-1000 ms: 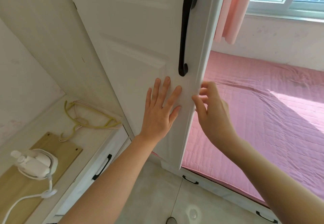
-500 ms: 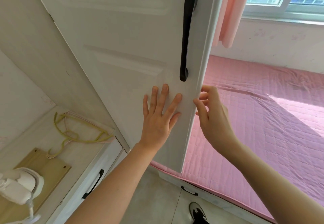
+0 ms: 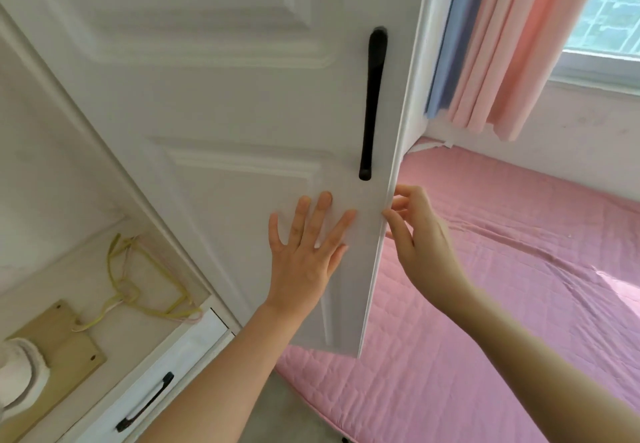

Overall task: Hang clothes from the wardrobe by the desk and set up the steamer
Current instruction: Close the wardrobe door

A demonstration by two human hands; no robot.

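Note:
A white wardrobe door [image 3: 225,103] with a long black handle [image 3: 372,103] fills the middle of the view. My left hand [image 3: 306,254] lies flat on the door's face below the handle, fingers spread. My right hand [image 3: 420,238] holds the door's free edge, thumb on the front and fingers curled behind it. Yellow clothes hangers [image 3: 138,281] lie on the desk [image 3: 69,280] at the left. The white steamer [image 3: 17,370] sits at the lower left on a wooden board [image 3: 69,342], partly cut off. The wardrobe's inside is hidden.
A bed with a pink quilted cover [image 3: 519,269] lies right of the door. Pink and blue curtains [image 3: 502,44] hang under a window [image 3: 609,9] at the upper right. A desk drawer with a black handle [image 3: 145,402] is at the bottom left.
The door has swung further toward me and the view has risen, showing the curtains and more of the bed behind the edge. Both hands keep their place on the door.

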